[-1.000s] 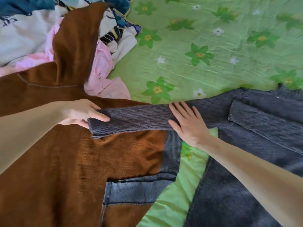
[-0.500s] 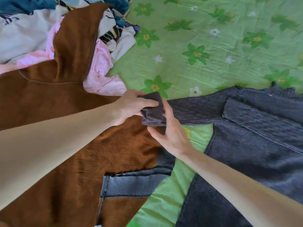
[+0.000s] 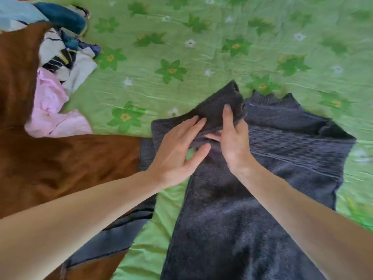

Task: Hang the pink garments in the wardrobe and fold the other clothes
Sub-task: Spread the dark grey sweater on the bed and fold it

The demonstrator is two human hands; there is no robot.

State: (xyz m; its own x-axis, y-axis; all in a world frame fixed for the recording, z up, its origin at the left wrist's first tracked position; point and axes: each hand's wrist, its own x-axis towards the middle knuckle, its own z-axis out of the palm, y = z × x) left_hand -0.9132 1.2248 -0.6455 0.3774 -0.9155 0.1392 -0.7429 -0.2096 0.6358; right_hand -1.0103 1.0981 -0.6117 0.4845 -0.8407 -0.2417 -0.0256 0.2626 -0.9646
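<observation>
Head view: two hands work on a dark grey sweater [image 3: 252,199] lying on a green flowered bed [image 3: 181,37].
The left hand [image 3: 177,154] rests with straight fingers on the folded sleeve [image 3: 201,116]; the right hand [image 3: 232,138] pinches it. A brown hoodie [image 3: 60,158] and pink garment [image 3: 52,110] lie at the left.

Her right hand [image 3: 232,138] pinches the grey sweater's [image 3: 252,209] folded sleeve [image 3: 212,110]. Her left hand [image 3: 177,150] lies flat beside it on the bed [image 3: 201,47].
</observation>
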